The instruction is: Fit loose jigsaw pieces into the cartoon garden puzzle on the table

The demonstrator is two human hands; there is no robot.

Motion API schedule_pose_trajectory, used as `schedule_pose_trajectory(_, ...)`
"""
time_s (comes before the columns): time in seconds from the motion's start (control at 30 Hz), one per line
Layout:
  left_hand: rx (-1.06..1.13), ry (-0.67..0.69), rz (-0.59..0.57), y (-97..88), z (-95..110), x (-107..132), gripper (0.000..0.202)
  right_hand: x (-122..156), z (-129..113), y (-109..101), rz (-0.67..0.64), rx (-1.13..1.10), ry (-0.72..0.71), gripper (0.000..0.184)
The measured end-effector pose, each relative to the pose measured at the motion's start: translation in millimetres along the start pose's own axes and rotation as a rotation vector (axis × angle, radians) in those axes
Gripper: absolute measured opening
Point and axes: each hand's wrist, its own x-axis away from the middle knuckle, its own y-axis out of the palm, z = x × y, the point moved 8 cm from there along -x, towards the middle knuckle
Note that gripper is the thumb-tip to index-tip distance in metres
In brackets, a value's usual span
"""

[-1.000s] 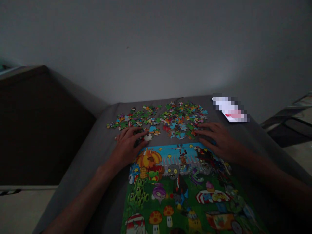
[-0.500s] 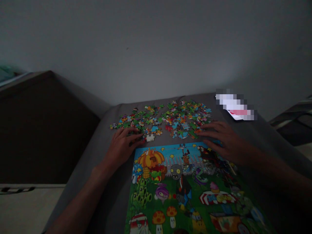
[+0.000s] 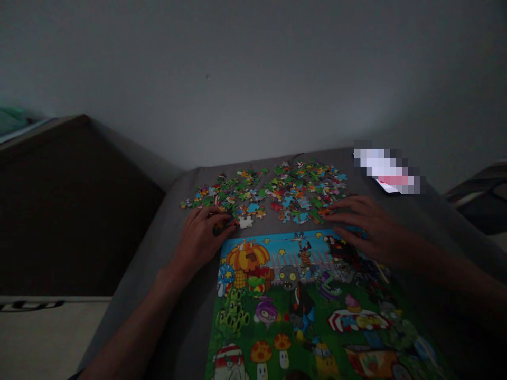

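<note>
Many loose jigsaw puzzle pieces (image 3: 291, 192) lie scattered in two loose clusters on a grey cloth surface. My left hand (image 3: 204, 229) rests at the near left edge of the pieces, its fingers curved over a few of them and its thumb apart, beside a white piece (image 3: 246, 222). At the right edge of the pieces my right hand (image 3: 366, 224) lies with its fingers stretched out and spread, fingertips by an orange piece. A colourful cartoon picture sheet (image 3: 273, 295) lies flat between my forearms; the right hand's thumb side reaches over its top right corner.
A lit phone (image 3: 386, 171), its screen blurred out, lies at the back right of the grey surface (image 3: 158, 311). Behind rises a plain wall (image 3: 237, 79). A dark box-like piece of furniture (image 3: 71, 211) stands on the left. Striped cloth (image 3: 481, 182) shows at the far right.
The whole view has shifted slightly. My left fingers have curled a little over the pieces at the left edge, while my right hand stays nearly in place.
</note>
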Motion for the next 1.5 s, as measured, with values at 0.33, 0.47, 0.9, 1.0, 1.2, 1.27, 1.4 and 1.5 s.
schedule_pose_trajectory(0.33, 0.023, 0.044, 0.178, -43.7, 12.8, 5.1, 0.034, -2.8, -11.7, -11.0, 0.017, -0.114, 0.046, 0.029)
schedule_pose_trajectory(0.47, 0.166, 0.228, 0.206, -51.0, 71.5, 19.9, 0.024, -5.6, -44.6, -9.2, -0.105, -0.463, 0.238, 0.032)
schedule_pose_trajectory(0.9, 0.276, 0.506, 0.207, -46.6, 151.0, 48.0, 0.023, 2.4, -88.0, 44.9, -0.328, -1.248, 0.697, 0.02)
schedule_pose_trajectory(1.0, 0.26, 0.527, 0.219, -46.7, 150.9, 48.8, 0.02, 3.3, -86.4, 44.4, -0.352, -1.251, 0.722, 0.016)
schedule_pose_trajectory(1.2, 0.224, 0.507, 0.2, -41.6, 128.3, 42.3, 0.018, 6.6, -76.0, 40.4, -0.401, -1.197, 0.774, 0.016)
schedule_pose_trajectory(1.27, 0.189, 0.446, 0.215, -39.7, 111.3, 36.9, 0.023, 6.9, -70.4, 39.2, -0.401, -1.176, 0.781, 0.02)
schedule_pose_trajectory(1.4, 0.14, 0.343, 0.22, -36.9, 83.7, 29.5, 0.03, 3.1, -60.6, 31.6, -0.369, -1.149, 0.719, 0.017)
schedule_pose_trajectory(1.5, 0.176, 0.266, 0.186, -36.4, 71.2, 26.5, 0.031, 0.4, -49.5, 14.3, -0.362, -1.011, 0.602, 0.011)
